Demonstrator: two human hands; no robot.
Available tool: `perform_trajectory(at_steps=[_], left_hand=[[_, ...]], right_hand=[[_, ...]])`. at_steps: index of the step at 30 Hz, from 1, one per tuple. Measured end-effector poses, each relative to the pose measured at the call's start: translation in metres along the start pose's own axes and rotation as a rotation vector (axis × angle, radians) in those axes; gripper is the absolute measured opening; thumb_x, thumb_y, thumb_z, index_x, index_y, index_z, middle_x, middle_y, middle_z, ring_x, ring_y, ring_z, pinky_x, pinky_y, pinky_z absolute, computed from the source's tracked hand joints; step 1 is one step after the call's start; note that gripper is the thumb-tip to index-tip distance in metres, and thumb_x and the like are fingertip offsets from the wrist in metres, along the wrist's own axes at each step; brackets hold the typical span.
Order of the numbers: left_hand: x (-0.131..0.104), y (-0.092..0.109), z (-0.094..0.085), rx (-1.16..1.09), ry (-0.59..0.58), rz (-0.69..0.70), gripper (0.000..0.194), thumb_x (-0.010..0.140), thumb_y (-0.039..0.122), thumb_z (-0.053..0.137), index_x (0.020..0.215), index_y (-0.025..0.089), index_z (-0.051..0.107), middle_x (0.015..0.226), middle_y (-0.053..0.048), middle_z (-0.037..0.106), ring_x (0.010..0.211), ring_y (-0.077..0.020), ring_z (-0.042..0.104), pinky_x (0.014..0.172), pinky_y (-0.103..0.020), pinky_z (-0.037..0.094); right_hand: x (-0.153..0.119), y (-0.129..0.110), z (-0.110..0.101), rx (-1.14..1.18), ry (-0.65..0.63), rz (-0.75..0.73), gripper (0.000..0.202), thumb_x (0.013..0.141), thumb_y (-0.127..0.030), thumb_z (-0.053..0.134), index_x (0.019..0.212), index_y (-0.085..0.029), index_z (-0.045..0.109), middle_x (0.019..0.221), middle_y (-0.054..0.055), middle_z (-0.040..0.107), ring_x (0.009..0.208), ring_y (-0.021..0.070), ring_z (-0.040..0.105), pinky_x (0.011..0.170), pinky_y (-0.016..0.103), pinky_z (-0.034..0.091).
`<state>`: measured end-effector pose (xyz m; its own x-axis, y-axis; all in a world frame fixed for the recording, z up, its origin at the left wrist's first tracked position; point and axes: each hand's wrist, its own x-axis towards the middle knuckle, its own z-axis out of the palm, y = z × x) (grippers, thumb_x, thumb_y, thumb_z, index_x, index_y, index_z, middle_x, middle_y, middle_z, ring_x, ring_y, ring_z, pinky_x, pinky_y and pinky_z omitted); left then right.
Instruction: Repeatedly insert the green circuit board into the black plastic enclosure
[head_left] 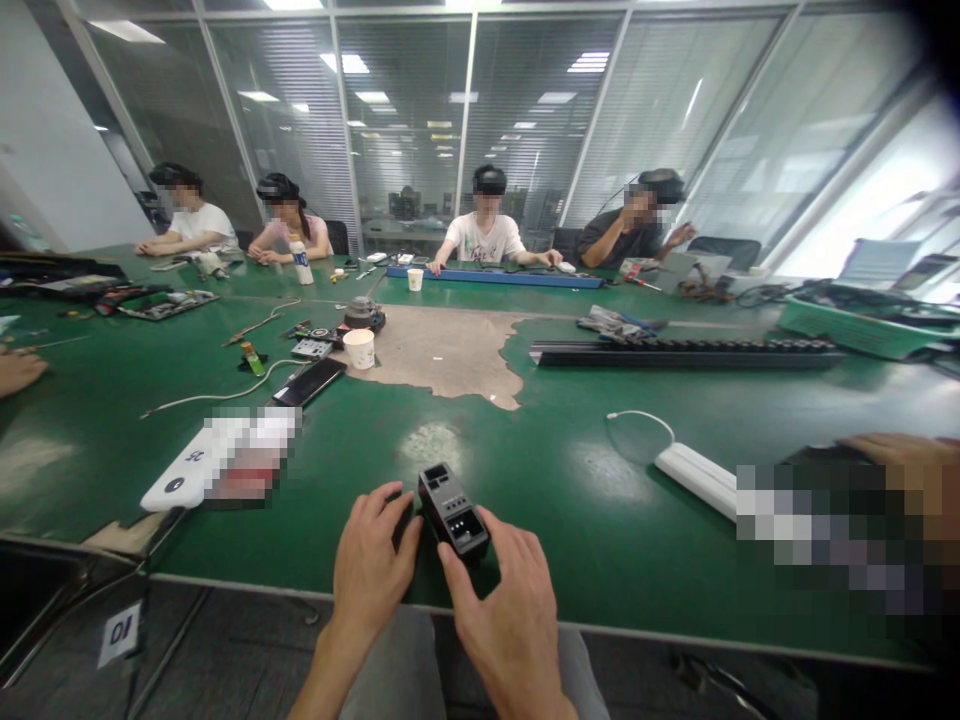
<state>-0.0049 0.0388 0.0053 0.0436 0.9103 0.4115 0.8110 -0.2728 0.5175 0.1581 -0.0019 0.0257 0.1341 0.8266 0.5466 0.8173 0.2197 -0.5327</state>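
Observation:
In the head view, a small oblong device [452, 505] with a grey top and black sides stands on the green table near its front edge. Its top has dark recesses and a row of small marks; I cannot make out its exact kind. My right hand [504, 592] has thumb and forefinger on either side of the device's near end. Just left of it, my left hand [377, 545] rests with curved fingers apart, holding nothing, its fingertips close to the device's left side.
White power strip [694, 475] lies right, near another person's hand [907, 455]. Left are a white case [196, 465], a black phone [311, 382] and a paper cup [359, 350]. A long black rail [690, 354] lies farther back. Several people sit across the table [570, 420].

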Motion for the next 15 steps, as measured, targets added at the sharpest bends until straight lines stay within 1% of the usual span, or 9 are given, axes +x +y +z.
perform_trajectory(at_steps=[3, 9, 13, 15], left_hand=[[0.000, 0.000, 0.000, 0.008, -0.005, -0.008, 0.030, 0.093, 0.034, 0.050, 0.118, 0.026, 0.064, 0.126, -0.007, 0.060, 0.113, -0.0262, 0.055, 0.097, -0.047, 0.049], [0.000, 0.000, 0.000, 0.014, -0.015, -0.015, 0.034, 0.094, 0.036, 0.049, 0.124, 0.025, 0.061, 0.128, -0.007, 0.059, 0.115, -0.0255, 0.054, 0.099, -0.046, 0.048], [0.000, 0.000, 0.001, 0.021, -0.009, -0.016, 0.033, 0.094, 0.036, 0.049, 0.121, 0.025, 0.063, 0.127, -0.007, 0.060, 0.115, -0.0258, 0.054, 0.098, -0.046, 0.048], [0.000, 0.000, 0.001, 0.016, -0.003, -0.012, 0.031, 0.094, 0.036, 0.050, 0.119, 0.025, 0.063, 0.126, -0.007, 0.060, 0.114, -0.0262, 0.054, 0.098, -0.047, 0.048]], right_hand=[[-0.006, 0.004, 0.002, -0.017, -0.022, -0.011, 0.045, 0.085, -0.044, 0.063, 0.120, -0.016, 0.056, 0.108, 0.014, 0.067, 0.100, 0.0297, 0.058, 0.086, 0.046, 0.047], [-0.012, 0.010, 0.007, -0.011, -0.096, 0.017, 0.045, 0.085, -0.041, 0.065, 0.121, -0.018, 0.054, 0.110, 0.012, 0.066, 0.102, 0.0293, 0.058, 0.086, 0.046, 0.047], [-0.014, 0.014, 0.010, -0.016, -0.086, 0.030, 0.058, 0.081, -0.048, 0.068, 0.126, -0.015, 0.051, 0.113, 0.014, 0.065, 0.104, 0.0309, 0.057, 0.088, 0.048, 0.047], [-0.016, 0.016, 0.012, -0.014, -0.072, 0.040, 0.060, 0.081, -0.049, 0.068, 0.127, -0.014, 0.050, 0.113, 0.015, 0.065, 0.103, 0.0312, 0.057, 0.088, 0.049, 0.047]])
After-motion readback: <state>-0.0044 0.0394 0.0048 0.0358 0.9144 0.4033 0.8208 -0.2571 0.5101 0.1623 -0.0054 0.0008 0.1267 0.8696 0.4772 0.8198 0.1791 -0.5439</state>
